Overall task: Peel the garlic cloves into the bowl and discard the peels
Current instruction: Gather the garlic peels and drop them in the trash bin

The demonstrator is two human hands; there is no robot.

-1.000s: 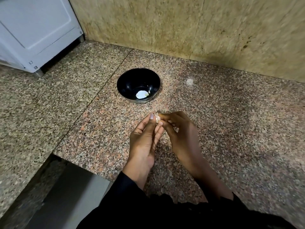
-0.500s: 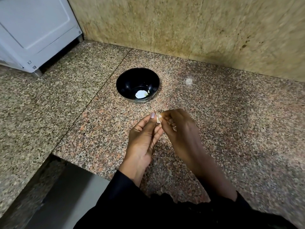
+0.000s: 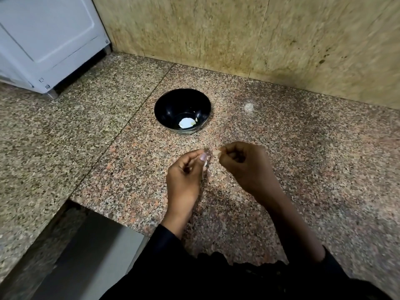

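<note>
Speckled granite counter (image 3: 303, 169) carries everything: garlic clove (image 3: 216, 153) pinched in right hand (image 3: 244, 167), at 5 o'clock of the black bowl (image 3: 164, 109); left hand (image 3: 184, 176) pinches a peel strip (image 3: 205, 163). Small, possibly slick clove could slip from that fingertip grip onto the counter

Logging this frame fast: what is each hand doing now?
Left hand: pinching a thin peel.
Right hand: pinching the garlic clove.

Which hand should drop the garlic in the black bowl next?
Probably the right hand: its fingertips pinch the garlic clove, just in front of the bowl. The left hand seems to hold only peel.
</note>
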